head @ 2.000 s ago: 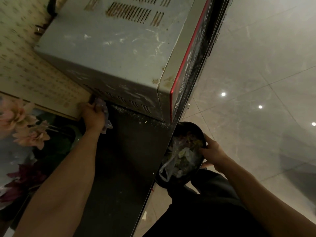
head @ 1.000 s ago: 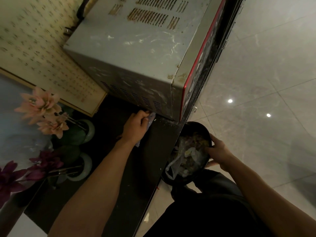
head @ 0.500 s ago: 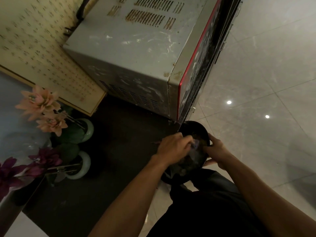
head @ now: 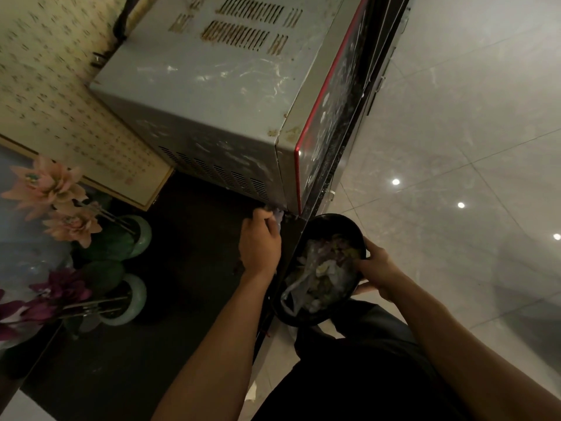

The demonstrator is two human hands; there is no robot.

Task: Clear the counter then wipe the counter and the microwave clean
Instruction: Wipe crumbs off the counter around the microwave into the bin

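Note:
A grey microwave (head: pixel 218 95) with smeared top and a red-edged door stands on the dark counter (head: pixel 188 238). My left hand (head: pixel 259 246) presses a pale wiping cloth (head: pixel 277 215) onto the counter at the microwave's front lower corner. Only a bit of the cloth shows past my fingers. My right hand (head: pixel 378 264) holds a black oval bowl (head: pixel 340 221) by its right rim, just below the counter's front edge. The bowl is full of scraps and crumpled clear plastic.
Artificial pink and purple flowers (head: pixel 45 189) in green round vases (head: pixel 138 235) stand at the counter's left. A framed panel of small script (head: pixel 60 95) leans behind them beside the microwave. Glossy floor tiles (head: pixel 455 147) lie to the right.
My left hand swept the cloth from the back of the counter toward the front, went over the bowl half a second ago, and is now back on the counter by the microwave's corner.

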